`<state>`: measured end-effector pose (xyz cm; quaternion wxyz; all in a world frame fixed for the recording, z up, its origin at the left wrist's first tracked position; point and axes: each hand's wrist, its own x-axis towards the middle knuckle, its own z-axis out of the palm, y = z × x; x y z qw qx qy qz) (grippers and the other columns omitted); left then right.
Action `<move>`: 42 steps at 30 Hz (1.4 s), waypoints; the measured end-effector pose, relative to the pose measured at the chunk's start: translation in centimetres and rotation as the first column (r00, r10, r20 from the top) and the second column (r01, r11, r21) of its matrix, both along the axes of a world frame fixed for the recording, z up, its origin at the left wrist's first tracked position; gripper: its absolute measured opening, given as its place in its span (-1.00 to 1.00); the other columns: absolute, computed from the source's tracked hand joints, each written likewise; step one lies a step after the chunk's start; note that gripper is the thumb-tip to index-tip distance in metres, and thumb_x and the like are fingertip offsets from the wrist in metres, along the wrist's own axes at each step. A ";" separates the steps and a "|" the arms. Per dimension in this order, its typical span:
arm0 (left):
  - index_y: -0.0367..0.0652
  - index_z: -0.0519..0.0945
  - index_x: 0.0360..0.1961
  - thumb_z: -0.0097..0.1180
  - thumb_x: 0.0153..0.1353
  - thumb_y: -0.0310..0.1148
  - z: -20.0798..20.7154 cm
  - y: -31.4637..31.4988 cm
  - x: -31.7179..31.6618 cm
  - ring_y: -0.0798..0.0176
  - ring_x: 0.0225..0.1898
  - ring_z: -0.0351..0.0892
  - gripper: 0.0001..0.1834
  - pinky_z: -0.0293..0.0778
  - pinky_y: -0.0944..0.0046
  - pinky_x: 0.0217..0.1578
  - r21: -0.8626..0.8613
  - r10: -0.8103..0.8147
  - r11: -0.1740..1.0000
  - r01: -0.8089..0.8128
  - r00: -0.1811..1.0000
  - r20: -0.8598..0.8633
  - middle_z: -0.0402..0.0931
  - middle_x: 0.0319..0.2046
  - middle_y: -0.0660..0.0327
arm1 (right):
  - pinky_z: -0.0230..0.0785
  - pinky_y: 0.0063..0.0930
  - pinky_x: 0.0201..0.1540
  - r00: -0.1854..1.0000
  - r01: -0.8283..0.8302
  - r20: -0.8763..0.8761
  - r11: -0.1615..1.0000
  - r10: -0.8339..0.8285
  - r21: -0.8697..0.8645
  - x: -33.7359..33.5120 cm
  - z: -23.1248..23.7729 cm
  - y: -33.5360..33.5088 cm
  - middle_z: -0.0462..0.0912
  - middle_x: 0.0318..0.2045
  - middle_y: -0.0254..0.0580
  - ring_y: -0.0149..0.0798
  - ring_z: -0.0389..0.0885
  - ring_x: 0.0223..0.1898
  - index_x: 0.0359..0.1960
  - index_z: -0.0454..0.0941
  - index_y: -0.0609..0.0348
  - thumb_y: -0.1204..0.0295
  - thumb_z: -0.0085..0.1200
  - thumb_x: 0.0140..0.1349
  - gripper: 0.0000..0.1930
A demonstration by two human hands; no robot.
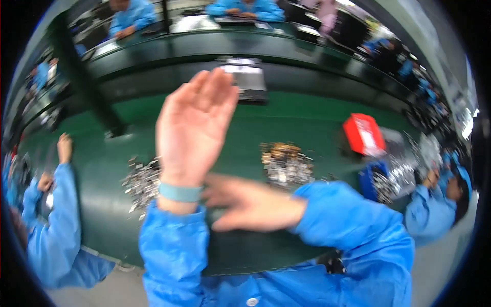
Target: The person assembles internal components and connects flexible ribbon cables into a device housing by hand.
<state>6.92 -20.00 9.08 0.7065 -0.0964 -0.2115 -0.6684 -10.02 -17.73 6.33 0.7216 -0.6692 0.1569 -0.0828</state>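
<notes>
My left hand (192,123) is raised above the green table (225,245), palm toward me and fingers stretched out, holding nothing. A teal wristband (180,193) circles my left wrist, just above the blue sleeve. My right hand (253,204) reaches across from the right, smeared by motion. Its fingertips come close to the wristband; whether they touch it I cannot tell. The thumb is apart from the fingers, and nothing shows between them. Behind my left wrist lies a pile of small silvery metal parts (141,184), partly hidden. Another pile, silvery and brassy (286,165), lies beyond my right hand.
A red bin (363,134), a blue bin with small parts (376,183) and clear plastic bags (401,171) are at the right. A green post (84,77) rises at the left. A grey box (248,79) sits at the back. Co-workers in blue sit on both sides.
</notes>
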 end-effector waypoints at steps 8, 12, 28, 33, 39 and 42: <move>-0.27 0.52 -0.15 -0.03 0.28 -0.42 -2.5 1.5 -9.3 0.10 -0.09 0.62 -0.81 0.47 0.19 0.00 -0.165 0.187 0.969 -0.186 0.103 0.977 0.61 -0.17 0.09 | 0.50 -0.31 -0.03 0.993 0.112 0.063 0.923 -0.096 -0.367 -12.5 -2.3 7.8 0.58 0.01 0.00 -0.04 0.61 -0.10 0.21 0.40 0.17 0.45 0.08 0.25 -0.54; -0.23 0.54 -0.10 0.12 0.19 -0.39 -7.8 3.0 -11.4 0.03 0.07 0.49 -0.74 0.34 0.02 0.18 -0.614 0.586 0.770 0.174 -0.573 0.573 0.53 -0.04 0.07 | 0.54 -0.30 -0.10 0.723 0.434 0.010 0.442 -0.691 -0.785 -21.0 -3.7 4.6 0.67 -0.19 -0.10 -0.06 0.65 -0.20 -0.14 0.64 0.16 0.54 0.12 0.16 -0.78; -0.17 0.32 0.29 0.12 0.16 -0.01 -9.5 -0.6 -15.1 -0.01 0.42 0.04 -0.26 -0.04 -0.08 0.38 -0.481 0.607 0.767 0.426 -0.725 0.326 0.17 0.35 0.05 | -0.16 0.05 0.42 0.827 0.003 -0.226 0.407 -0.515 -0.914 -24.7 -7.9 -0.8 0.19 0.38 -0.09 0.00 0.07 0.42 0.33 0.29 -0.05 -0.05 0.08 0.21 -0.31; -0.24 0.59 -0.11 0.18 0.07 -0.09 -8.9 2.4 -16.7 0.03 0.21 0.35 -0.53 0.24 -0.03 0.23 -0.609 0.655 0.707 0.361 -0.659 0.369 0.44 0.09 0.08 | 0.31 -0.15 0.21 0.611 0.381 0.075 0.210 -0.788 -0.901 -25.6 -5.7 0.3 0.49 0.14 0.05 0.06 0.44 0.18 0.14 0.48 0.20 0.48 0.25 0.09 -0.48; -0.23 0.57 -0.17 0.21 0.02 -0.12 -9.9 2.9 -18.3 0.02 0.09 0.40 -0.57 0.34 0.00 0.13 -0.615 0.617 0.726 0.307 -0.686 0.386 0.45 -0.03 0.07 | 0.47 -0.34 -0.23 0.197 0.598 -0.101 0.201 -0.975 -0.776 -26.1 -5.2 6.2 0.61 -0.28 -0.01 -0.10 0.60 -0.31 -0.22 0.61 0.31 0.71 0.14 0.05 -0.77; -0.24 0.55 -0.13 0.22 0.03 -0.12 -10.4 2.5 -18.4 -0.01 0.07 0.39 -0.54 0.33 0.00 0.11 -0.621 0.614 0.722 0.307 -0.698 0.369 0.42 -0.03 0.07 | 0.46 -0.32 -0.18 0.180 0.596 -0.081 0.174 -0.980 -0.784 -25.7 -7.3 6.1 0.58 -0.23 -0.05 -0.11 0.58 -0.28 -0.18 0.62 0.28 0.67 0.16 0.07 -0.76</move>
